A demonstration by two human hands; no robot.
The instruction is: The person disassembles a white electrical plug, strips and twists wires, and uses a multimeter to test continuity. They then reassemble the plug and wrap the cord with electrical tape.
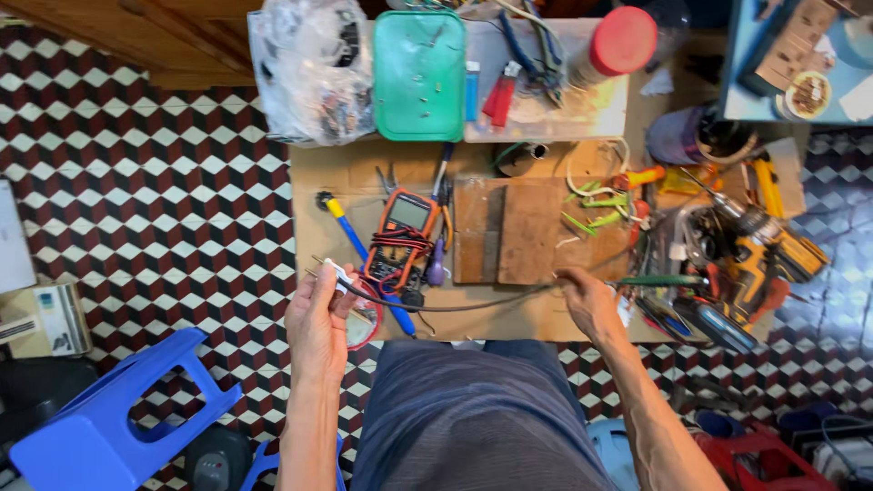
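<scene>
My left hand (316, 320) grips one end of a thin black cable (455, 305), where a small white connector (335, 271) sticks out above the fingers. My right hand (589, 305) pinches the other end, so the cable hangs in a shallow curve between the two hands. Both hands hover over the near edge of a low cardboard-covered work surface (327, 177). An orange multimeter (405, 232) with its leads wrapped round it lies just beyond the cable. A blue-handled tool (364, 255) lies beside the meter.
Two wooden boards (509, 229) lie in the middle of the work surface. A yellow cordless drill (764, 259) and loose hand tools crowd the right. A green tray (419, 73), plastic bag (309, 68) and red-lidded jar (618, 44) stand at the back. A blue stool (109, 418) lies tipped at left.
</scene>
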